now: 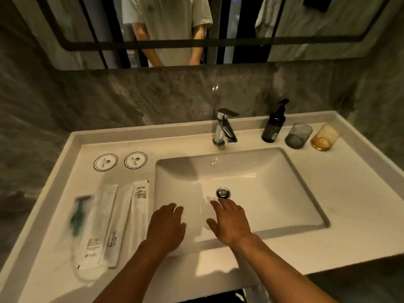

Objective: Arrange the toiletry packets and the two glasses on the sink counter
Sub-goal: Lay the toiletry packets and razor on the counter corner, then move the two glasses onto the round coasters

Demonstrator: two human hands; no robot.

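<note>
Several long white toiletry packets (113, 224) lie side by side on the white counter (341, 193), left of the basin; the leftmost holds a green razor (78, 215). Two round paper coasters (105, 162) sit behind them. A grey glass (298, 135) and an amber glass (324, 137) stand at the back right, side by side. My left hand (167, 226) hovers over the basin's front left edge, fingers apart, holding nothing. My right hand (230, 221) is spread over the basin just in front of the drain, also holding nothing.
A chrome faucet (225, 127) stands behind the basin (273, 182), with a dark pump bottle (273, 125) to its right beside the grey glass. A metal drain plug (223, 192) is in the basin. A mirror (306, 29) hangs on the grey stone wall above.
</note>
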